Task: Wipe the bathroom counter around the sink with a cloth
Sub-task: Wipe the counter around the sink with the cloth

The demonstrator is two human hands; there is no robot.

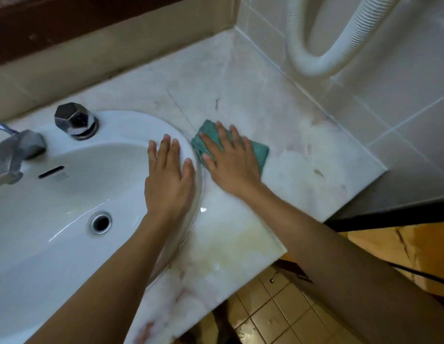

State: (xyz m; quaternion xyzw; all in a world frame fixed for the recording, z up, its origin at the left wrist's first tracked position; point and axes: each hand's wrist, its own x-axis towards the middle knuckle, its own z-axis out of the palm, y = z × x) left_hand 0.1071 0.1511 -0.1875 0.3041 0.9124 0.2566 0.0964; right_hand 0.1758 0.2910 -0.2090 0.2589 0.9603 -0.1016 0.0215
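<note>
The right hand lies spread flat, pressing the teal cloth onto the desk beside the sink. The left hand rests flat, fingers together, on the rim. The cloth looks soft and light, best held under the palm.

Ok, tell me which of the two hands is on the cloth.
The right hand: it lies flat on the teal cloth on the marble counter. The left hand is bare, resting on the sink rim.
</note>
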